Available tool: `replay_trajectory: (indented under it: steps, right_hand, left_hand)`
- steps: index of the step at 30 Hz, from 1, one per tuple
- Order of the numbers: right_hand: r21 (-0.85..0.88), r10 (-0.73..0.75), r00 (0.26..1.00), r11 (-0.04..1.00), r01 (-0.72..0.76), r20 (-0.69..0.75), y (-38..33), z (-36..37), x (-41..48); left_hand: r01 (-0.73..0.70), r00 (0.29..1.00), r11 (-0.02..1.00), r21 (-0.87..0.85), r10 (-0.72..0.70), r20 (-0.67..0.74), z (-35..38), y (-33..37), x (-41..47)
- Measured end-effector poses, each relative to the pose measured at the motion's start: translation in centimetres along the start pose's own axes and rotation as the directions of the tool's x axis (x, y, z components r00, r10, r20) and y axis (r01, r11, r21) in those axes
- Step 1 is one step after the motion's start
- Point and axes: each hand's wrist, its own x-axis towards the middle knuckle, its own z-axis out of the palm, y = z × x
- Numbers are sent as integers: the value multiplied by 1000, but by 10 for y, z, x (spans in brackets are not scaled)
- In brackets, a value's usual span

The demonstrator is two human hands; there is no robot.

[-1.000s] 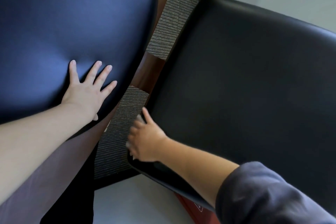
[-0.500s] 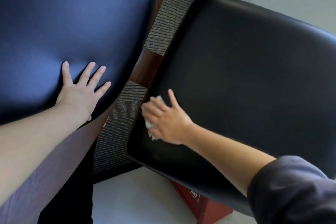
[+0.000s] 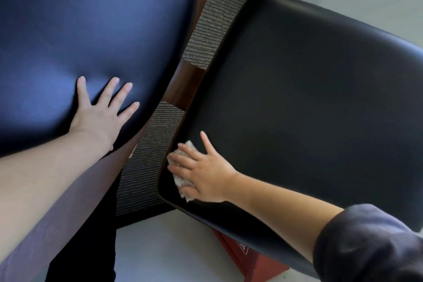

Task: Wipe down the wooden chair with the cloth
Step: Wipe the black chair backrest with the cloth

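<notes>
floor (image 3: 160,247): pale, smooth | on it: striped grey mat (image 3: 142,167), dark-edged | red box (image 3: 258,258), partly under chair seat (image 3: 297,98)

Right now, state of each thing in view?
left hand: flat, fingers spread, pressing the backrest.
right hand: fingers straight, pressing the cloth onto the seat.
cloth: crumpled, mostly under the right hand.
backrest: padding dented at the left hand.
</notes>
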Motion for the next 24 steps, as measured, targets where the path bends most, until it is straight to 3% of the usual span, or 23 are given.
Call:
replay_trajectory:
  steps: [6, 11, 15, 17, 24]
  right_hand:
    - [-182, 356, 931, 913, -365, -78, 89, -25, 17]
    - [-264, 620, 757, 710, -653, -206, 167, -61, 19]
    - [-226, 720, 639, 597, -769, -272, 184, -74, 21]
    - [-203, 721, 646, 613, -764, -252, 175, -71, 24]
    - [-80, 465, 884, 881, -467, -36, 84, -36, 59]
  left_hand:
    - [14, 1000, 1000, -13, -14, 4, 2, 1, 3]
    - [28, 1000, 999, -23, -28, -12, 4, 4, 5]
    - [25, 999, 1000, -13, -25, -32, 5, 5, 5]
    - [21, 999, 1000, -12, -22, -34, 6, 5, 6]
    - [13, 999, 1000, -11, -14, -45, 6, 2, 5]
